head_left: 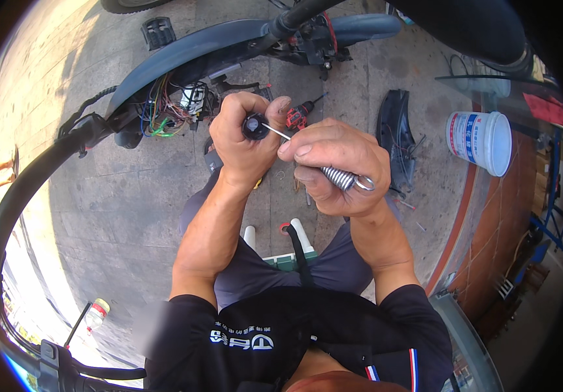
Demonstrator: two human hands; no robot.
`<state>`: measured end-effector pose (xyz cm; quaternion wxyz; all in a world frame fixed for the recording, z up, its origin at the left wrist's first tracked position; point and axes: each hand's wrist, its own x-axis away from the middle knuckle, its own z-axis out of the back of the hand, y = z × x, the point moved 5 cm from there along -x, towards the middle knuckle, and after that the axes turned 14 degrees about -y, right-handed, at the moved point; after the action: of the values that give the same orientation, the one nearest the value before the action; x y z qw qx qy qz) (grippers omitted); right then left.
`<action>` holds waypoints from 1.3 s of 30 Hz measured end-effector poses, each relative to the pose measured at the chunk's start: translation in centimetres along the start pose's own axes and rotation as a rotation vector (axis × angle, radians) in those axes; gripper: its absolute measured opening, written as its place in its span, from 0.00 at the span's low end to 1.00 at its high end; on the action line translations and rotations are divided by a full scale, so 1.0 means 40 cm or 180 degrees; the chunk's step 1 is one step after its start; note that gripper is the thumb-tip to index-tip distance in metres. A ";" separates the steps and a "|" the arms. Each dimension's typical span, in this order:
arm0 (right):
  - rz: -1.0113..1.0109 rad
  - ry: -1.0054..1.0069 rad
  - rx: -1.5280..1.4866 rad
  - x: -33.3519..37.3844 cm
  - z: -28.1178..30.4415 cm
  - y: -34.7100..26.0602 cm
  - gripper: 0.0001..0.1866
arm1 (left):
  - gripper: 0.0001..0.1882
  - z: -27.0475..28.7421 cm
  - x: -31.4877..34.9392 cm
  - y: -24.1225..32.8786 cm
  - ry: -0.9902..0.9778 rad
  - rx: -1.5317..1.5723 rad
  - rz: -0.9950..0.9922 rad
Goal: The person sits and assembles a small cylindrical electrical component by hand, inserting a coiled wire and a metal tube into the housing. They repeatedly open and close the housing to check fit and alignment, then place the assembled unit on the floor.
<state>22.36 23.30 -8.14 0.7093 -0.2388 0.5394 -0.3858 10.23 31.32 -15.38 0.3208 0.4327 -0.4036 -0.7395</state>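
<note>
While I look down over my knees, my left hand (pixel 245 134) is wrapped shut around a small black round part (pixel 254 126), thumb and fingers curled over it so only its dark face with a pale centre shows; that black part is my landmark for everything else. My right hand (pixel 337 170) sits just to the right of it and slightly lower, grip pressed together on a coiled metal spring (pixel 341 178); the coil lies across my palm with a ring end (pixel 364 183) poking out on the far right, away from the black part. From the coil a thin straight wire (pixel 276 132) runs up and to the left, pinched between my right thumb and forefinger, and its tip meets the face of the black part; so the spring's long axis points straight at the landmark, slanting from lower right to upper left, and the right hand is the one carrying it in. Whether the tip is already inside a hole or only touching the face I cannot tell.

Beyond the black part, further from me, a red-and-black power screwdriver (pixel 301 114) lies on the paved floor (pixel 124 196); up and left of it hangs a tangle of coloured wires (pixel 167 108) under a dark blue scooter panel (pixel 183 55); well off to the right stands a white plastic bucket (pixel 484 140).
</note>
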 end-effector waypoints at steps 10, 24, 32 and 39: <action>-0.0147 -0.0051 0.0060 0.008 -0.017 0.017 0.14 | 0.15 -0.009 0.005 -0.009 -0.0080 0.0189 -0.0139; 0.0367 -0.0329 0.0466 0.017 -0.060 0.033 0.11 | 0.17 0.012 0.004 -0.016 0.0181 0.0196 0.0623; 0.0086 -0.0022 0.0161 0.003 -0.021 0.012 0.07 | 0.16 0.001 0.001 -0.008 0.0066 0.0139 0.0005; -0.0083 -0.0209 0.0548 0.000 -0.030 0.006 0.08 | 0.16 -0.008 0.009 -0.012 -0.0107 0.0081 0.0012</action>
<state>21.30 23.55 -8.69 0.7394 -0.1965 0.4776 -0.4319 10.33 31.12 -16.03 0.3099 0.4236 -0.4191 -0.7409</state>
